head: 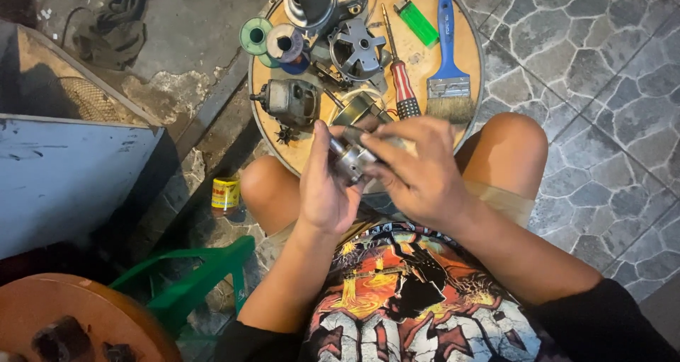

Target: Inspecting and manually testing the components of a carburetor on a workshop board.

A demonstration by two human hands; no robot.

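My left hand (pixel 324 185) grips a small grey metal motor part (pixel 350 156) in front of my knees. My right hand (pixel 416 165) closes over the same part from the right, fingers on its top. Both hands hover over the near edge of a round wooden board (pixel 467 64). On the board lie a grey electric motor (pixel 289 101), a finned metal housing (pixel 356 48), wire spools (pixel 273 42), a red-handled screwdriver (pixel 402 86), a green lighter (pixel 416 22) and a blue-handled paintbrush (pixel 448 57).
A small yellow can (pixel 225 194) stands on the floor beside my left knee. A green plastic stool (pixel 191 280) and a round brown surface (pixel 78 316) sit at the lower left. A blue-grey panel (pixel 64 171) is at the left. Stone tiles (pixel 602 86) cover the right.
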